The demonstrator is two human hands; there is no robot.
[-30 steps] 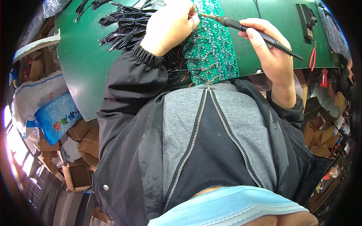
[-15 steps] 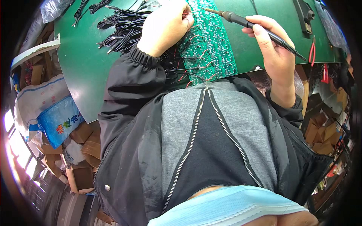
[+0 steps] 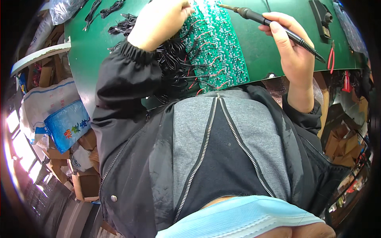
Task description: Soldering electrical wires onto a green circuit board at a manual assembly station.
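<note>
My right hand (image 3: 293,43) grips the dark handle of a soldering iron (image 3: 258,18). Its metal tip points left, over the far end of a panel of green circuit boards (image 3: 226,55). Thin red wires (image 3: 216,73) are attached along the panel, and black cables (image 3: 172,53) bunch beside its left edge. My left hand (image 3: 160,22) is near the panel's far left edge, fingers pinched together; what they hold, if anything, is hidden. Beneath and beside that hand lie more bundled black cables (image 3: 126,24).
The green table (image 3: 89,47) carries coiled black cables (image 3: 113,8) at far left. On the right are a black soldering iron stand (image 3: 320,18) and red-handled pliers (image 3: 331,57). Cardboard boxes (image 3: 87,184) and a blue-and-white bag (image 3: 67,125) stand beyond the left edge.
My left hand has shifted left and away from the wires near the panel's middle. The soldering iron has moved slightly right, still in my right hand. The whole view has shifted slightly.
</note>
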